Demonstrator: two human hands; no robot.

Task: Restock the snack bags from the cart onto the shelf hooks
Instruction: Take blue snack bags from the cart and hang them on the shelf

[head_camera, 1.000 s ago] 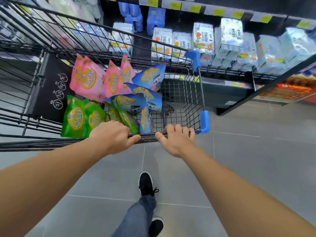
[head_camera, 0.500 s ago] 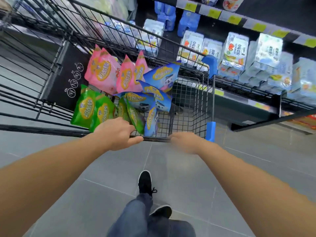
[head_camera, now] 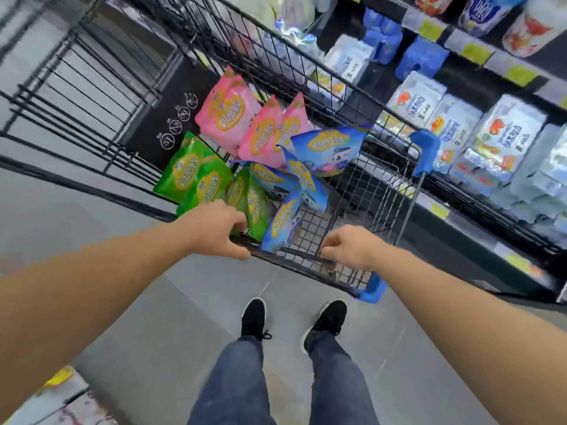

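Both hands on cart [head_camera: 310, 265] handle bar: left hand [head_camera: 214, 230] w/ fingers curled round it, right hand [head_camera: 349, 246] w/ fingers bent down on it, grip looks loose. Snack bags all in the basket, none hung yet: pink bags [head_camera: 254, 124] at the back, green bags [head_camera: 196, 176] on the left, blue bags [head_camera: 310, 167] piled in the middle & leaning; no hooks in sight, just a shelf of wrapped packs [head_camera: 454, 124] close on the right. Could bump that shelf if pushed crooked w/ the loose right grip, & a hard stop may tip the leaning blue bags over.

black wire cart [head_camera: 362, 191] holds pink [head_camera: 227, 113], green [head_camera: 190, 176], blue snack bags [head_camera: 329, 148] piled together.
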